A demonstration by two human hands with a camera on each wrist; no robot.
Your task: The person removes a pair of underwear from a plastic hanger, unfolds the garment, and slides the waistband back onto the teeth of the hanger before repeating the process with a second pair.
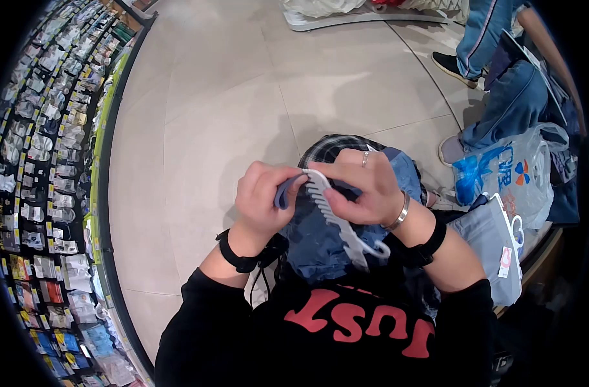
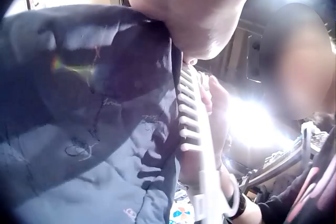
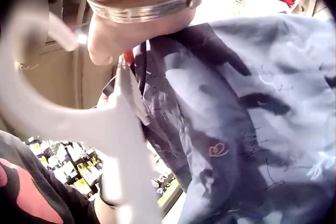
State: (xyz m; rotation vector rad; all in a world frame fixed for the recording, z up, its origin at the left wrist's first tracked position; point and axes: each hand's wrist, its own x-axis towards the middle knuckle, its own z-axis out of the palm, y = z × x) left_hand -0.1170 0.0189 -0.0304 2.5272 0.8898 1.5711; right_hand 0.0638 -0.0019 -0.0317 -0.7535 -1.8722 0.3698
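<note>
White hanger [image 1: 334, 215] is pinched by curled right fingers [image 1: 335, 171], beside blue cloth [image 2: 105, 145] gripped in curled left fingers [image 1: 274, 176].

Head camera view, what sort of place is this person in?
Most likely a shop selling clothing: rows of packages hang along one side, a paper tag shows on a grey garment, and a printed plastic bag sits nearby.

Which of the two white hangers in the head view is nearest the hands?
The toothed hanger, held by the right hand; the other hanger is off to the right, at a tagged grey garment.
</note>
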